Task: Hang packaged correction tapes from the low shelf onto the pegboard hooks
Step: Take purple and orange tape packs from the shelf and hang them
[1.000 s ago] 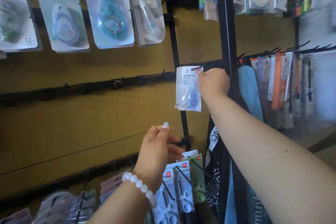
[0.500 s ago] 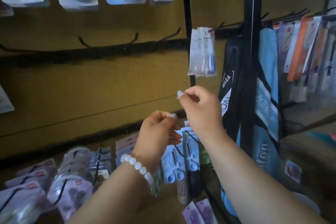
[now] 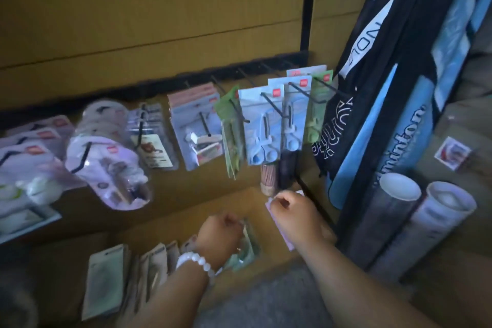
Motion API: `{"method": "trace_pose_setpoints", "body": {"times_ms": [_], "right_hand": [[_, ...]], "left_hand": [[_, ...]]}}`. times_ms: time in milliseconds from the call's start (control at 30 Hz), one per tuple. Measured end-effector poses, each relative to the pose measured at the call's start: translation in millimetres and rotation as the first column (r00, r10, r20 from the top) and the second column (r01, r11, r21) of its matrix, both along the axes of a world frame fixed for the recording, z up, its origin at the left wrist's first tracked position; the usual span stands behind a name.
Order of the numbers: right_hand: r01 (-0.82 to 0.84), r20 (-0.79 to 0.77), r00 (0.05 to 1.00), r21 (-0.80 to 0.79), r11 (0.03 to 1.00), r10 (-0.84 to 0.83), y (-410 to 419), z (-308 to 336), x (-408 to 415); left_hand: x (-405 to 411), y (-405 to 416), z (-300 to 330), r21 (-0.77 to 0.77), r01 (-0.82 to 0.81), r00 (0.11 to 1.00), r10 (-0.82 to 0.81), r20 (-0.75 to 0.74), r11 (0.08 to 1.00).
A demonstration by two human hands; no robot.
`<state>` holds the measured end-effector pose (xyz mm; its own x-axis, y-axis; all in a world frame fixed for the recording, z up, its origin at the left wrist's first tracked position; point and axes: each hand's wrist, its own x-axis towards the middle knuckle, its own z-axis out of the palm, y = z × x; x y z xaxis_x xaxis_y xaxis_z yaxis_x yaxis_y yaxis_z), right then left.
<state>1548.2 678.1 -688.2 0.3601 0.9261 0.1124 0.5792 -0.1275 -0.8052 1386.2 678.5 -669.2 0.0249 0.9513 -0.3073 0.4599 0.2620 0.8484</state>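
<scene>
Below the lowest hook rail (image 3: 202, 78), both hands work at the low shelf (image 3: 191, 216), where packaged correction tapes stand in a loose row (image 3: 149, 263). Right hand (image 3: 295, 217), nearer the black upright, curls its fingers round a pale lilac packet (image 3: 288, 243), whose long axis runs roughly along the forearm, one end under the wrist. Left hand (image 3: 222, 238), with a white bead bracelet (image 3: 198, 262), closes on a greenish packet (image 3: 249, 245) just beside it; blur hides how firm that grip is. Judged from this, the hooks lie up and away from both hands, so each packet must rise, hang-hole leading.
</scene>
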Motion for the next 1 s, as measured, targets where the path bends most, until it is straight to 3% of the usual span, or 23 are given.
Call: {"method": "trace_pose_setpoints", "body": {"times_ms": [133, 233, 467, 700, 867, 1000], "right_hand": [[0.052, 0.18, 0.984, -0.309, 0.95, 0.005, 20.2, -53.6, 13.0], [0.076, 0.204, 0.979, -0.447, 0.891, 0.019, 34.5, -90.9, 29.1], [0.267, 0.311, 0.944, -0.54, 0.798, -0.105, 58.4, -156.8, 61.2], [0.28, 0.152, 0.958, -0.688, 0.669, -0.243, 63.5, -189.8, 60.9], [0.264, 0.204, 0.963, -0.62, 0.739, -0.174, 65.3, -194.8, 63.1], [0.255, -0.069, 0.939, -0.513, 0.82, -0.336, 63.0, -176.1, 52.0]], "left_hand": [[6.8, 17.7, -44.5, -0.056, -0.023, 0.997, 0.019, -0.071, 0.998], [16.9, 27.4, -73.0, -0.13, -0.002, 0.998, -0.007, -0.069, 0.992], [41.8, 49.3, -116.5, -0.278, -0.018, 0.998, 0.033, 0.05, 0.96], [52.9, 53.9, -132.4, -0.383, 0.004, 0.983, 0.067, 0.174, 0.924], [57.9, 58.1, -137.2, -0.429, -0.009, 0.968, 0.115, 0.223, 0.903], [58.0, 68.8, -137.5, -0.508, -0.05, 0.943, 0.208, 0.259, 0.86]]}}
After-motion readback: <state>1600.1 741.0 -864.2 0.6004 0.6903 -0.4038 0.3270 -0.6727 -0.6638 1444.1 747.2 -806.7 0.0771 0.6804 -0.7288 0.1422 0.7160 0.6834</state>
